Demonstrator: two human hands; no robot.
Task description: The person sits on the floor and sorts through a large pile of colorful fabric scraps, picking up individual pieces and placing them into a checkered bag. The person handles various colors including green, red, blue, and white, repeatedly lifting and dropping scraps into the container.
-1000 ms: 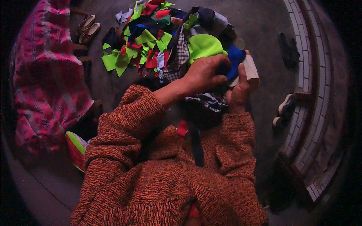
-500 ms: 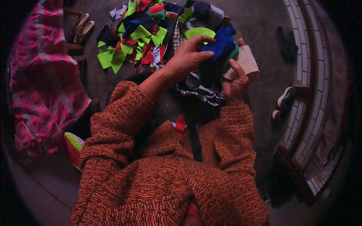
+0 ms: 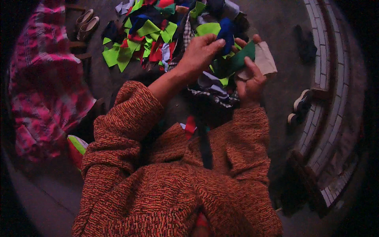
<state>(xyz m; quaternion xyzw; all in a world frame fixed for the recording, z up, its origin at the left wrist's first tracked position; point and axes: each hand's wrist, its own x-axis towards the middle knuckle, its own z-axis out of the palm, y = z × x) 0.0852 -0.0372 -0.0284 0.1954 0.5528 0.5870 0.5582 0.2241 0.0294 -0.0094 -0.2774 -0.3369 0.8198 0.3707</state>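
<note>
Sleeves of orange-and-black knit (image 3: 122,118) reach up to the right hand (image 3: 252,85), its thumb and fingers clasping a dark green fabric scrap (image 3: 239,60) with a beige cloth piece (image 3: 266,60), and to the left hand (image 3: 198,51), which pinches a blue fabric scrap (image 3: 226,33) just beside the green one. Checked cloth (image 3: 217,96) lies below, between the wrists. Farther off, a loose heap of lime-green, red and blue offcuts (image 3: 148,28) covers part of the floor (image 3: 274,23), with beige slip-on shoes (image 3: 88,29) to its left.

Up-left of the green cloth (image 3: 241,58), the scrap heap (image 3: 154,36) is running past the top edge; rightward, a dark shape (image 3: 304,46) is blurring into shadow.
</note>
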